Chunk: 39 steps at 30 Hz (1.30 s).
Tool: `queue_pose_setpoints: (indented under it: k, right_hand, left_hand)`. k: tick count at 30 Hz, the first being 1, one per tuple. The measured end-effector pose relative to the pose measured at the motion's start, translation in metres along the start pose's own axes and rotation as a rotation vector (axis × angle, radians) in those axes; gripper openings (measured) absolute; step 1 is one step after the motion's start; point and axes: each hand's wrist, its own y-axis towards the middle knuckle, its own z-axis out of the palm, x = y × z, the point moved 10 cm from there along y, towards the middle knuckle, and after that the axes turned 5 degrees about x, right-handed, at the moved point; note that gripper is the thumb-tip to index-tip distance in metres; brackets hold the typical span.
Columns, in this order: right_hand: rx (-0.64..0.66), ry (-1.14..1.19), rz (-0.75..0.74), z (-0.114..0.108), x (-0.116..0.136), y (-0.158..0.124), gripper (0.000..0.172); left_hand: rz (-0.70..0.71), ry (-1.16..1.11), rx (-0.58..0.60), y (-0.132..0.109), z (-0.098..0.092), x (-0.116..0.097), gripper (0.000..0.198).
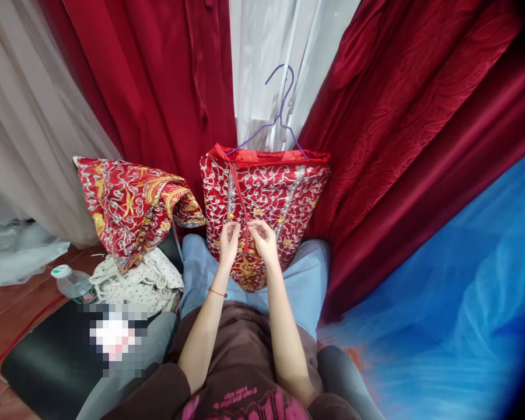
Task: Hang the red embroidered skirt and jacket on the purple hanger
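A red garment (262,192) with silver and gold embroidery hangs over my lap from a purple wire hanger (280,111), which goes into its red waistband. Down the front runs a thin red cord (240,192). My right hand (263,236) pinches this cord partway along, and the loose end dangles below the fingers. Close beside it, my left hand (229,240) is closed in a pinch in front of the embroidery; what lies between its fingertips is too small to tell.
To the left, a matching embroidered piece (131,204) lies over a dotted white cloth (137,280). A plastic bottle (72,283) stands by a black seat (48,356). Red drapes (166,70) hang ahead, and blue tulle (464,280) spreads at the right.
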Motion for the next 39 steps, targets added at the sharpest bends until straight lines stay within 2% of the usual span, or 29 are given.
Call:
queue_pose_setpoints:
  k: [2,4,8,11,16,19,21,25,29,34,39]
  right_hand:
    - [0.055,0.052,0.057,0.007,-0.008,0.000,0.021]
    - [0.138,0.084,0.114,0.019,-0.016,-0.001,0.022]
    - [0.297,0.131,0.183,0.042,-0.027,-0.006,0.021]
    - [0.342,0.156,0.253,0.048,-0.035,-0.010,0.026]
    - [0.207,0.027,0.265,0.020,-0.037,-0.011,0.031]
    - [0.156,-0.039,0.234,0.007,-0.029,-0.010,0.027]
    - [0.145,-0.022,0.210,0.006,-0.019,-0.008,0.028]
    - [0.103,0.034,0.108,0.013,0.010,0.002,0.029]
    - [0.038,0.141,0.033,0.019,0.029,0.010,0.025]
    - [0.072,0.241,-0.014,0.033,0.034,0.018,0.027]
    - [0.076,0.101,0.009,0.053,0.030,0.028,0.030]
  left_hand:
    - [0.074,0.057,0.156,0.001,0.015,-0.019,0.029]
    - [0.095,0.048,0.207,0.001,0.021,-0.029,0.032]
    - [0.128,0.057,0.105,0.003,0.009,-0.036,0.033]
    - [0.168,0.123,0.031,0.004,-0.007,-0.040,0.031]
    - [0.214,0.284,0.016,0.005,-0.026,-0.052,0.029]
    - [0.274,0.394,-0.032,0.003,-0.034,-0.061,0.025]
    - [0.283,0.369,-0.051,0.002,-0.035,-0.063,0.025]
    - [0.232,0.159,-0.038,0.000,-0.032,-0.061,0.030]
    - [0.244,0.047,-0.013,-0.004,-0.029,-0.069,0.028]
    - [0.196,-0.058,0.112,-0.003,-0.018,-0.066,0.033]
    - [0.103,-0.147,0.221,-0.004,-0.007,-0.059,0.040]
